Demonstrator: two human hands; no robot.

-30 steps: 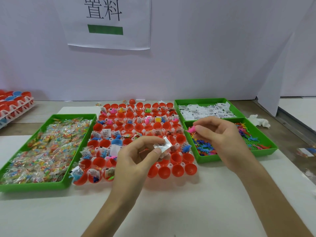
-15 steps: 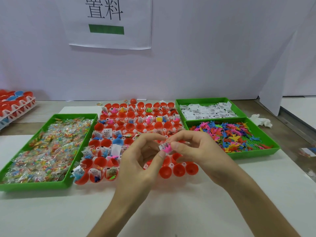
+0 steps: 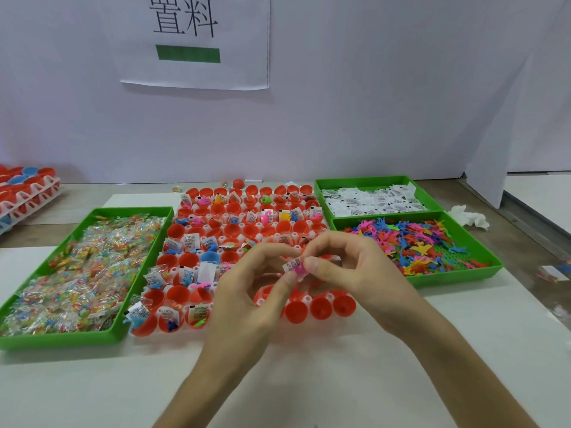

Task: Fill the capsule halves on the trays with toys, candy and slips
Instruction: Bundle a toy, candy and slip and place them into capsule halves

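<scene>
Over the white tray of red plastic capsule halves [image 3: 307, 299], the left hand [image 3: 247, 301] seemingly pinches a white printed paper slip [image 3: 289, 265]. The right hand [image 3: 355, 273] pinches a small pink plastic toy [image 3: 299, 270] against it.

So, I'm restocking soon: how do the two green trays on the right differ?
The far tray holds white slips, the near tray coloured toys. The far tray looks smaller than the near tray. Both are green and rectangular, side by side.
</scene>
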